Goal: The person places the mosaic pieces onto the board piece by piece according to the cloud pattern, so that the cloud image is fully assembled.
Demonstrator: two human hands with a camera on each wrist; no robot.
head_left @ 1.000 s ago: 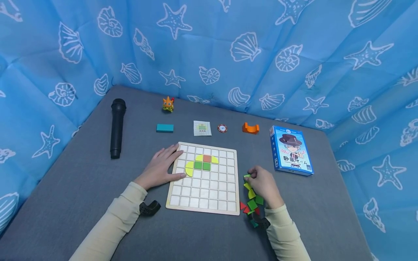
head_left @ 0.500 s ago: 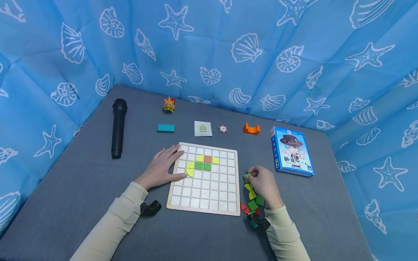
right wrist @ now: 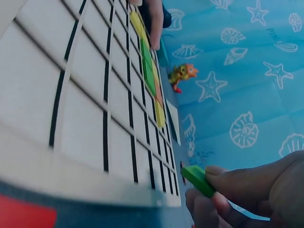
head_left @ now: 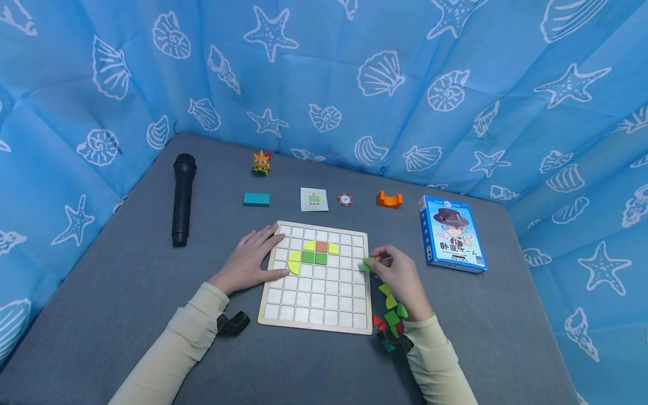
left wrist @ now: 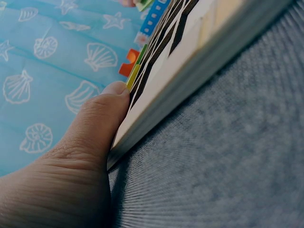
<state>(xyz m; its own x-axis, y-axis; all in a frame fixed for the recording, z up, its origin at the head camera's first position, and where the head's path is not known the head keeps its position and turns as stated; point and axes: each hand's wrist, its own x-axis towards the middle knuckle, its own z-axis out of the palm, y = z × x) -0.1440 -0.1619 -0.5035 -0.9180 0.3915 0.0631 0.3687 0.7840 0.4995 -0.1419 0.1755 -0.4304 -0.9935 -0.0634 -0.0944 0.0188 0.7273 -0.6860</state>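
Your left hand (head_left: 247,260) is resting, fingers extended, at ten o'clock on the board (head_left: 318,287). At its three-o'clock edge, your right hand (head_left: 401,277) is pinching a green tile (head_left: 366,265): likely a placing step, next needing careful alignment.

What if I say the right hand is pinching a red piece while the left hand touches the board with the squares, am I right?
Not quite: the right hand is pinching a green piece, not a red one, as the right wrist view shows. The left hand does touch the board with the squares.
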